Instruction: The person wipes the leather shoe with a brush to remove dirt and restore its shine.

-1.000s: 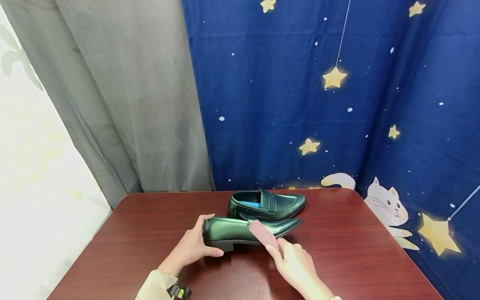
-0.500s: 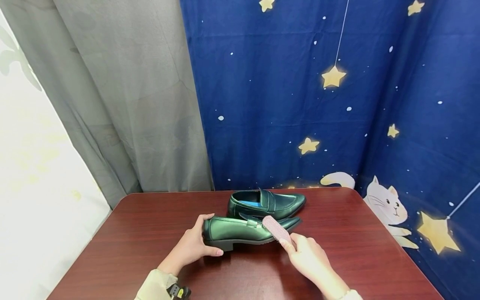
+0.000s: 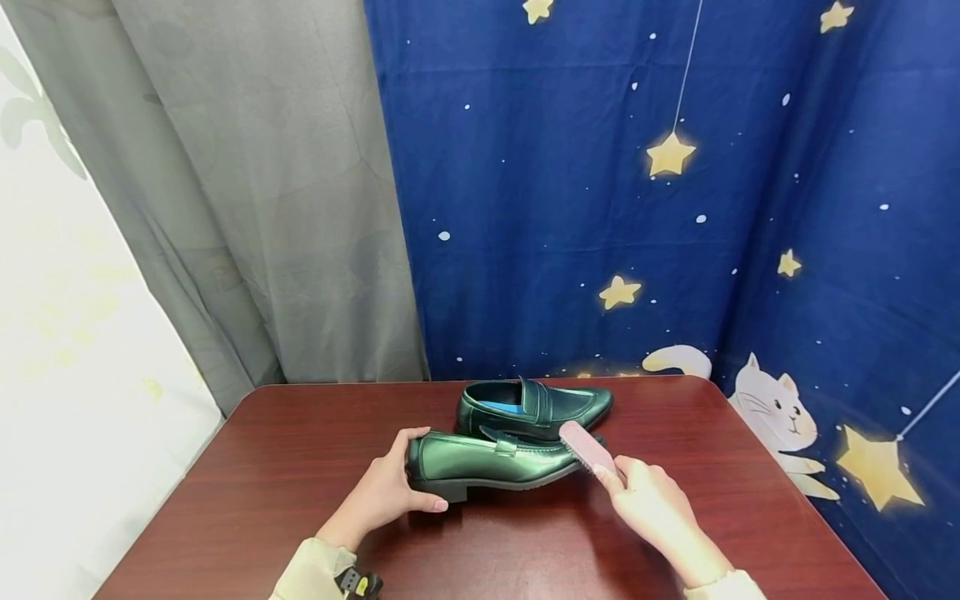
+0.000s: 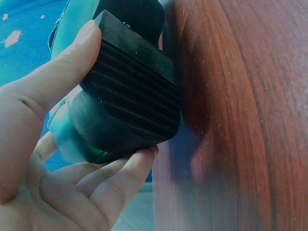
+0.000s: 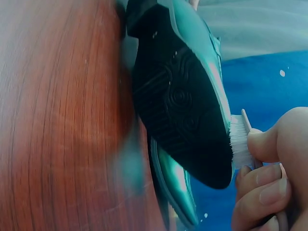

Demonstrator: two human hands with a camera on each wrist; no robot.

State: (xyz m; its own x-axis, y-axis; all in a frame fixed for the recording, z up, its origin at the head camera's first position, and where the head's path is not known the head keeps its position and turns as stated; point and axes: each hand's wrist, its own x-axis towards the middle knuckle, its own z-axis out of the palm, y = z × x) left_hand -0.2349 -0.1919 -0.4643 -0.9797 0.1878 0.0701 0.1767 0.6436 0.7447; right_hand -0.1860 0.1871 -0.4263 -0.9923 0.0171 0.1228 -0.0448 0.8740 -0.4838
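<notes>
A shiny green loafer (image 3: 465, 458) is tilted on its side, its dark sole turned toward me. My left hand (image 3: 390, 481) grips it by the heel, with the thumb on the black heel block (image 4: 134, 86) in the left wrist view. My right hand (image 3: 647, 500) holds a pink brush (image 3: 587, 446) near the loafer's toe. In the right wrist view the brush's white bristles (image 5: 239, 139) touch the upper beside the toe. Just behind lies a second green loafer (image 3: 573, 411), upright, with a blue insole; the front loafer hides part of its near side.
Both loafers are on a reddish-brown wooden table (image 3: 300, 442). A grey curtain (image 3: 300, 208) and a blue star-patterned curtain (image 3: 540, 208) hang beyond its far edge. A strap with a dark buckle (image 3: 358, 582) is at the left sleeve.
My right hand has moved the brush to the right along the front loafer, from the strap area to the toe. The left hand and both loafers have stayed in place.
</notes>
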